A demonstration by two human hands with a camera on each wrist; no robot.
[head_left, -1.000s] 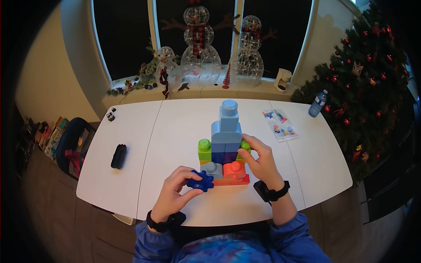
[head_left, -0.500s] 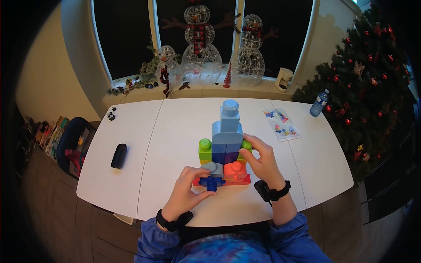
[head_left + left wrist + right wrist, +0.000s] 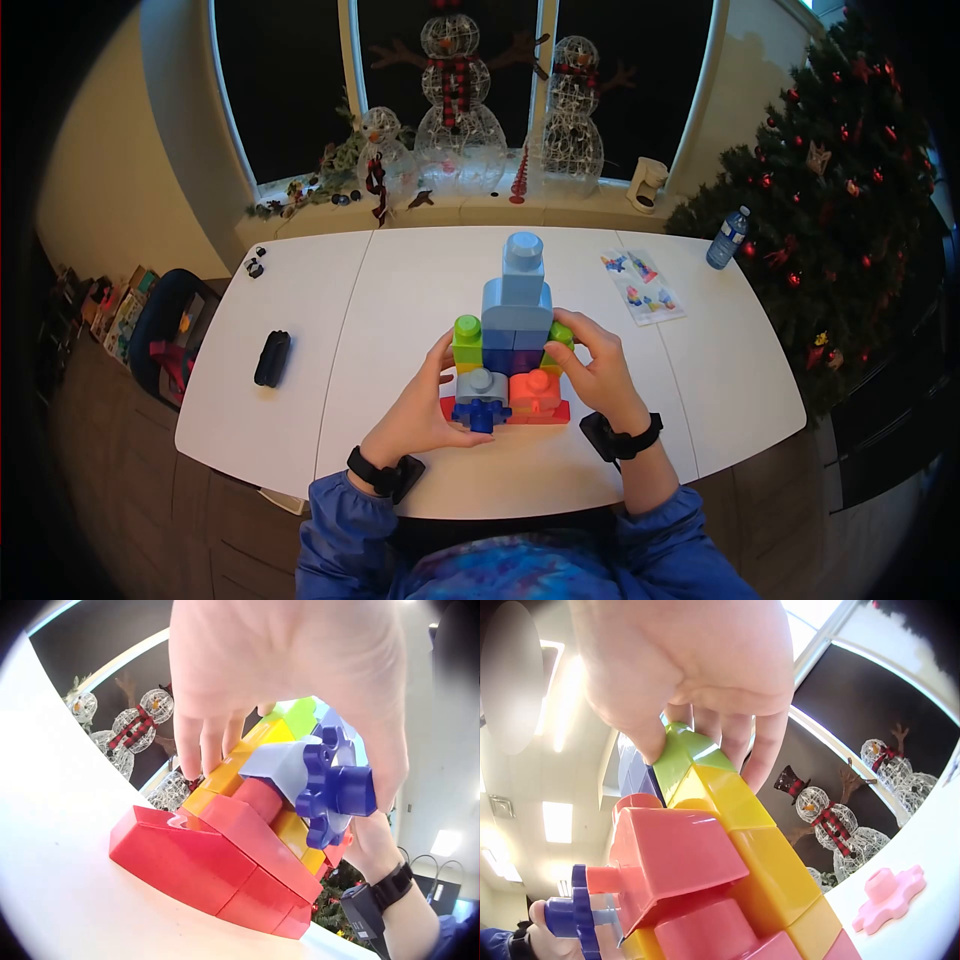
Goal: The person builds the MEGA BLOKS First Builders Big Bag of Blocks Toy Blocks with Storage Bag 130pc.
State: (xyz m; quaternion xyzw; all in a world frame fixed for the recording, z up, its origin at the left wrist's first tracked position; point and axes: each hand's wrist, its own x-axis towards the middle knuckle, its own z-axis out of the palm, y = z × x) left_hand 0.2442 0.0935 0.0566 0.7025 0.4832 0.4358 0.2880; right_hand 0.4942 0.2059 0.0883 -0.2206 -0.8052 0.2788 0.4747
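Note:
A tower of toy building blocks (image 3: 517, 300) stands upright on the table, light blue on top and red at its base. On its front left, a dark blue toy gear (image 3: 482, 414) sits against the grey block (image 3: 481, 385). My left hand (image 3: 412, 412) has its thumb on the gear's hub, its fingers reaching behind the tower's left side. Opposite, my right hand (image 3: 598, 368) pinches the right green block (image 3: 694, 754) between thumb and fingers. Beside the grey block is a coral block (image 3: 536, 391), with a peg showing in the right wrist view.
A pink gear (image 3: 889, 900) lies on the table behind the tower. Farther off are a picture sheet (image 3: 643, 287), a water bottle (image 3: 728, 238) and a black case (image 3: 272, 359). Small black-and-white items (image 3: 255, 265) lie at the far left corner.
My left hand has brought the blue gear right to the front of the grey block. Its fingers have moved from the gear to the tower's left side. The right hand stays put.

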